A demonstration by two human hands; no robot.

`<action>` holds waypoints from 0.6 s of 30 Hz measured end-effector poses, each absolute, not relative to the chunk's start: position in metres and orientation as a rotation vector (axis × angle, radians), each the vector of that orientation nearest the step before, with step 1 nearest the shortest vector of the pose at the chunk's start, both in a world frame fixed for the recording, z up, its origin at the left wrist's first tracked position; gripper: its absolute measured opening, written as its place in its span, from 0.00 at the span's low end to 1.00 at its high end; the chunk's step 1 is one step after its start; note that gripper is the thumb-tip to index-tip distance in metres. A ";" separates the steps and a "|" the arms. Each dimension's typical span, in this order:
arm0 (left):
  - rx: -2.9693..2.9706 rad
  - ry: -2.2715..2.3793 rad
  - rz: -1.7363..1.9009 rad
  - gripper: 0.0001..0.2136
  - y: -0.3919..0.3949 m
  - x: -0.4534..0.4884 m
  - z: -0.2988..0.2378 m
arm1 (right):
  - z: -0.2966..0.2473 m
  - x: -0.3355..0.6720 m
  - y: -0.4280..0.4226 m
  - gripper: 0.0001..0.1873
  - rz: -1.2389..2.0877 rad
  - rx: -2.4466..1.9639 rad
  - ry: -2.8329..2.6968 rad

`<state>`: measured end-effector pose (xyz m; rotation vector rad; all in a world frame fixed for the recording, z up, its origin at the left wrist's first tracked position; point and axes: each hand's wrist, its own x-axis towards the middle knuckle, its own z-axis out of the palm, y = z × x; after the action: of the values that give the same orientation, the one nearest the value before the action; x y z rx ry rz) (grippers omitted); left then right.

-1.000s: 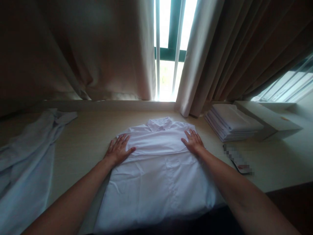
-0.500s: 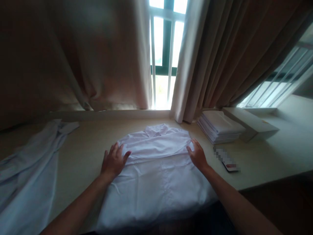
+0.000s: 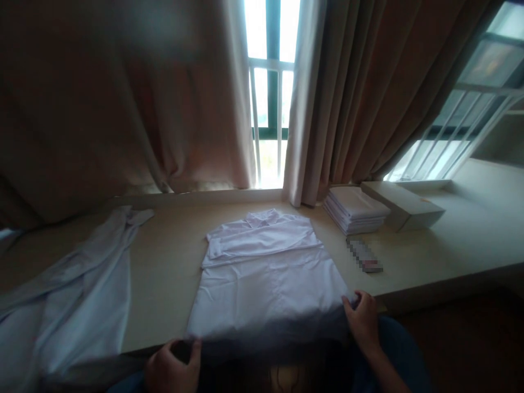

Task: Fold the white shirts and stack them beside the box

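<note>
A white collared shirt (image 3: 262, 289) lies spread on the pale tabletop (image 3: 164, 267), in the middle of the scene, its collar (image 3: 262, 218) at the far end and its hem at the near edge. A sleeve (image 3: 262, 241) is laid across the chest, with its cuff toward the left.

The left hand (image 3: 174, 365) is at the hem's near left corner, fingers curled and thumb brought up close to them. The right hand (image 3: 362, 319) is at the near right corner, thumb and forefinger drawn nearly together. Both seem to pinch the cloth, as far as the dim, blurred near edge lets one judge.

To the left, well apart from the shirt, another white garment (image 3: 94, 284) lies loosely crumpled. At the far right are a neat stack of folded white cloth (image 3: 356, 210) and, just beside it, a pale box (image 3: 403, 204). A flat, pixelated object (image 3: 364, 255) lies nearer than the stack. Curtains (image 3: 196, 109) flank a bright window (image 3: 268, 109) beyond the tabletop.
</note>
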<state>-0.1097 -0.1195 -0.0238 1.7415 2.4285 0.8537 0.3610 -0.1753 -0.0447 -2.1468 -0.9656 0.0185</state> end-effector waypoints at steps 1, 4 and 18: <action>1.593 2.390 0.938 0.27 -0.123 -0.111 -0.025 | -0.048 0.362 -0.180 0.29 0.084 -2.119 -0.873; 1.180 2.144 1.137 0.23 -0.124 -0.115 -0.032 | -0.061 0.366 -0.191 0.32 0.400 -1.982 -0.655; 1.066 1.715 0.706 0.19 -0.122 -0.122 -0.058 | -0.060 0.349 -0.219 0.20 1.227 -1.699 -0.841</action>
<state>-0.1218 -0.1222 -0.0579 1.0656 1.7152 0.7059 0.3490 -0.2186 -0.0597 -1.6995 -0.8407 1.2272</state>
